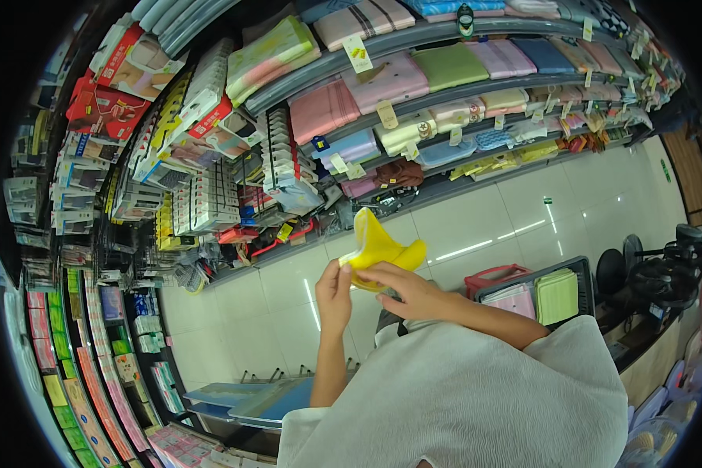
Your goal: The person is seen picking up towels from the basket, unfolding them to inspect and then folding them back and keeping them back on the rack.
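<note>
A soft yellow cloth (pixel 380 245) is held up in front of my body, over the tiled floor. My left hand (pixel 334 292) pinches its lower left edge between thumb and fingers. From the right, my right hand (pixel 406 291) reaches across, its fingers at the cloth's lower edge; whether they grip it is partly hidden. The cloth's upper corner points up and another part sticks out to the right. Lower right of the hands, a dark basket (pixel 588 281) holds a folded green cloth (pixel 557 295) and a folded pink cloth (pixel 510 299).
Shelves of folded towels (pixel 450 63) run along the far side. Boxed goods (pixel 207 205) hang at the left, with tissue packs (pixel 93 398) lower down. Blue boards (pixel 269 401) stand by my left forearm. Black pans (pixel 661 275) sit at the right, beyond the basket.
</note>
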Demonstrator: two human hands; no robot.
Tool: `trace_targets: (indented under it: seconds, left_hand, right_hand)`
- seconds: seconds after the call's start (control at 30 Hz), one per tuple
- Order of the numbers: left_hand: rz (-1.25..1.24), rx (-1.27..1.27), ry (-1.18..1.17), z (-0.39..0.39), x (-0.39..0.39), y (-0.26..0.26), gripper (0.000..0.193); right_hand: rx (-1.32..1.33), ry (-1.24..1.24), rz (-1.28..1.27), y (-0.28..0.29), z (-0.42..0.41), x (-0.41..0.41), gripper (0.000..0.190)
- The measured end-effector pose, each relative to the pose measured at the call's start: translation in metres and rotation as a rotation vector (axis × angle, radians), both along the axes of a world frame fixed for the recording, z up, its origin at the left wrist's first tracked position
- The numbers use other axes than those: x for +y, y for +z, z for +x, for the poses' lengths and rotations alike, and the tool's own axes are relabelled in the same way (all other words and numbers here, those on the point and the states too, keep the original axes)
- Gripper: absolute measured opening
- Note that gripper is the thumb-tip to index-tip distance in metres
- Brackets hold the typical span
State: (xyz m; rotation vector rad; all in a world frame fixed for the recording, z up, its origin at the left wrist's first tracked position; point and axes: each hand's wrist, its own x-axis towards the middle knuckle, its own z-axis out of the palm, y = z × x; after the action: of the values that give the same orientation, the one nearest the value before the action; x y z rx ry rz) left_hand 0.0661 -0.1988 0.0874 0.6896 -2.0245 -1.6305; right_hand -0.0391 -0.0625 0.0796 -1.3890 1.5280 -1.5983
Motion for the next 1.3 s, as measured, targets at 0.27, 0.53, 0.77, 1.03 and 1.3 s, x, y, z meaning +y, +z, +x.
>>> trace_targets:
  seconds: [0.27,0.53,0.77,1.03,1.3]
  left_hand:
    - [-0.159,-0.059,-0.211,0.034,-0.039,0.062,0.026]
    - [-0.433,0.064,-0.040,0.061,-0.058,0.094,0.027]
    - [-0.552,0.012,0.357,0.100,-0.097,0.045,0.027]
    - [-0.079,0.434,0.592,0.088,-0.117,-0.001,0.035]
    - [-0.140,0.371,0.825,0.072,-0.114,0.017,0.057]
  right_hand:
    - [0.297,-0.051,0.129,-0.016,-0.072,-0.012,0.042]
    - [0.697,0.340,0.311,-0.095,-0.088,-0.038,0.032]
    - [0.797,0.338,0.288,-0.003,-0.111,-0.003,0.023]
    - [1.216,0.180,0.086,0.121,-0.124,0.001,0.019]
    - [1.141,0.000,-0.024,0.152,-0.136,0.006,0.016]
